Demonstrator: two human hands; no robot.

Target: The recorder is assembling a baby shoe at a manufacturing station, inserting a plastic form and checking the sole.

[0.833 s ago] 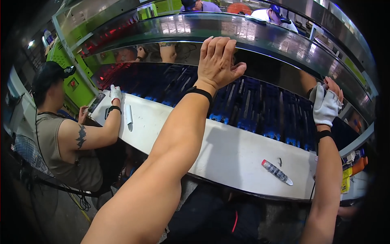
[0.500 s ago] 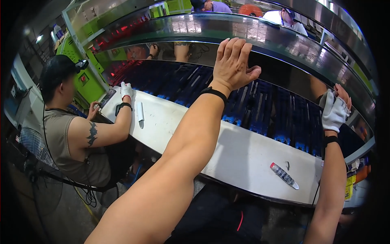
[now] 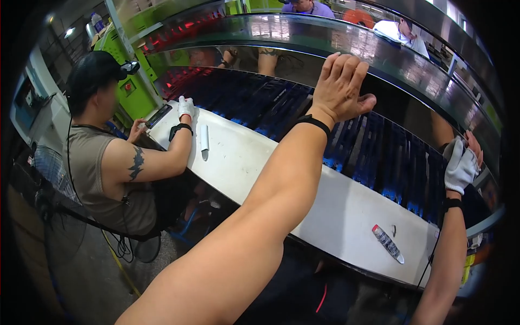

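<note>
My left hand (image 3: pixel 340 89) is bare, with a black band at the wrist. Its fingers hook over the edge of a long, dark glossy panel (image 3: pixel 401 92) that spans the machine, and the thumb stands out to the right. Farther right, my right hand (image 3: pixel 461 165) wears a white glove with bare fingers showing. It is closed at the right end of the same panel, where its grip is partly hidden. Below both hands lies a bed of dark blue slats (image 3: pixel 374 157). A short tool (image 3: pixel 388 244) with a wrapped handle, red end and pale tip rests on the white ledge (image 3: pixel 336 216).
At the left a co-worker (image 3: pixel 108 157) sits with a white-gloved hand (image 3: pixel 186 108) on the ledge, near a white strip (image 3: pixel 204 138). Behind the co-worker stands a fan (image 3: pixel 51 165). A green machine housing (image 3: pixel 130 81) rises beyond. Two people work across the machine.
The whole view has shifted, so the ledge, co-worker and both my hands appear farther right. Both hands stay at the panel.
</note>
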